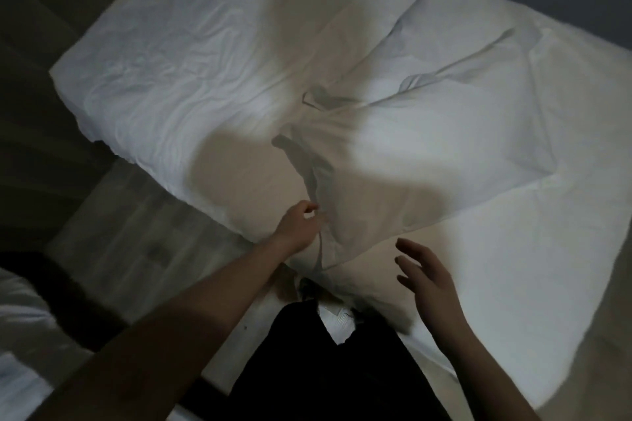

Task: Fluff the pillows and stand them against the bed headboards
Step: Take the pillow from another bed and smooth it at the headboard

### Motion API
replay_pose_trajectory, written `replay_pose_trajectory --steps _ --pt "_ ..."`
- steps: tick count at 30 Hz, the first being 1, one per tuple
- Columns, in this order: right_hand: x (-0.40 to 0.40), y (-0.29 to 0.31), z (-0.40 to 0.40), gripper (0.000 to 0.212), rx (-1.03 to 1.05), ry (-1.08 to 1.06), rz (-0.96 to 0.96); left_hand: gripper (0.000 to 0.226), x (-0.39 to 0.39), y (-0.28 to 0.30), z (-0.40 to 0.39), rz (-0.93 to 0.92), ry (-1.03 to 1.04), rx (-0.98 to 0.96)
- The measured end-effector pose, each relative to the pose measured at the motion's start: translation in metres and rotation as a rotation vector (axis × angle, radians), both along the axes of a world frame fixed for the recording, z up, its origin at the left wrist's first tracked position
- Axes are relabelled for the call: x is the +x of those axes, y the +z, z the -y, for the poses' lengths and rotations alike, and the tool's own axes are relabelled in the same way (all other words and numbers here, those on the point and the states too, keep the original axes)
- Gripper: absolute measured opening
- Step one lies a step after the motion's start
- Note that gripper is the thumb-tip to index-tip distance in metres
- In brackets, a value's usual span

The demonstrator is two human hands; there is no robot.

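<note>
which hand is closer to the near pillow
Left. The left hand is at the near pillow, pinching its corner edge. The right hand hovers open just below its lower edge, not touching it.

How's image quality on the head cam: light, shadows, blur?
Head view: dim room, one hard light from behind the person, throwing a head-and-arms shadow across the near pillow and the duvet; corners fall dark; soft motion blur on the left hand and right hand; wide-angle bend at bed edges.
</note>
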State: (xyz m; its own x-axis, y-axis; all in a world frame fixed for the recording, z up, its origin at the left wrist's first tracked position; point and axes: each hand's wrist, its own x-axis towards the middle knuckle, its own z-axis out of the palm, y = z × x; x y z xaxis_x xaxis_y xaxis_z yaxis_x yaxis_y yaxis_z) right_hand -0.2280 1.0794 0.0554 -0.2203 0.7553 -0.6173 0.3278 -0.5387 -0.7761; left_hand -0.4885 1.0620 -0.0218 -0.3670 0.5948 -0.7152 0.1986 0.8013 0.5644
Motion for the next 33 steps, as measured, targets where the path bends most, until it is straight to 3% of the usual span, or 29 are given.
replay_pose_trajectory --steps 5,9,11,13,16,18,23,28,33 --pt "0.003 -0.029 -0.042 0.030 -0.007 0.005 0.071 0.084 -0.013 -0.038 -0.091 0.073 0.157 -0.028" --pt "0.008 -0.051 -0.068 0.030 0.012 0.039 0.134 0.137 -0.030 -0.136 -0.149 0.039 0.270 -0.063" --pt "0.010 -0.056 -0.077 0.031 0.031 0.050 0.143 0.143 -0.021 -0.138 -0.164 0.109 0.367 -0.064" --pt "0.010 -0.058 -0.084 0.031 0.052 0.073 0.149 0.129 -0.010 -0.119 -0.170 0.081 0.397 -0.097" --pt "0.009 -0.058 -0.096 0.032 0.085 0.106 0.162 0.071 -0.009 -0.114 -0.164 -0.012 0.365 -0.064" --pt "0.007 -0.053 -0.105 0.033 0.126 0.138 0.172 0.045 -0.008 -0.097 -0.151 -0.060 0.310 -0.004" --pt "-0.007 -0.033 -0.140 0.042 0.308 0.314 0.241 0.030 0.023 -0.028 -0.098 -0.121 0.033 0.092" --pt "-0.036 -0.022 -0.193 0.059 0.656 0.641 0.413 0.014 0.073 0.038 -0.044 -0.050 -0.216 0.135" --pt "-0.084 -0.021 -0.237 0.098 0.575 1.145 0.569 0.014 0.097 0.059 0.004 -0.056 -0.259 0.107"
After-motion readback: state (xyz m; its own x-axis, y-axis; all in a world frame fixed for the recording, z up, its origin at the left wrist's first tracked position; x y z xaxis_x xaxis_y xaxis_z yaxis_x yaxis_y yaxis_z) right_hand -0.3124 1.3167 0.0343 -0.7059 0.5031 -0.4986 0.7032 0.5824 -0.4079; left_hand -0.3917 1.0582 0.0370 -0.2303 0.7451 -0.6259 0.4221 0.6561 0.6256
